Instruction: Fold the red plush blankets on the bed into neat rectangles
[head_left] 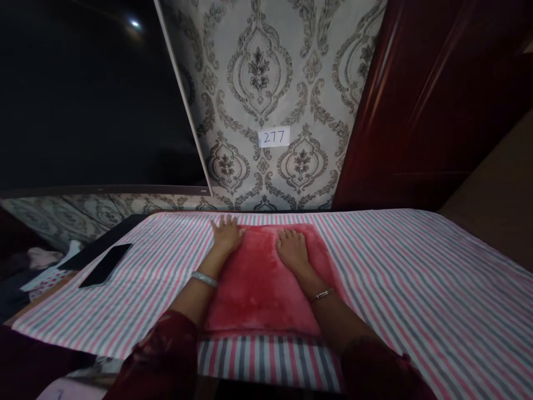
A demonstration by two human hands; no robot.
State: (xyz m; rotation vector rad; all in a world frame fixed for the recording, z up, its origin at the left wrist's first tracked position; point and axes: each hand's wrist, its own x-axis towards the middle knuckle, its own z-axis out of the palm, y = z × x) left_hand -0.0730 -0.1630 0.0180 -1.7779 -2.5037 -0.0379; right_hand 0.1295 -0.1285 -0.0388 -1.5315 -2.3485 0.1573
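A red plush cloth [258, 278], folded into a rough rectangle, lies flat on the striped tablecloth [395, 261]. My left hand [227, 234] rests at its far left corner, fingers spread, partly on the striped fabric. On the upper right part of the red cloth, my right hand [292, 249] lies palm down with its fingers stretched out. Neither hand grips anything. A pale bangle circles my left wrist and a thin metal bracelet my right.
A black phone [106, 265] lies on the left of the table. Behind stand a patterned wall with a paper label [273, 136] reading 277, a large dark screen [91, 100] at left, and a dark red wooden panel [416, 111] at right.
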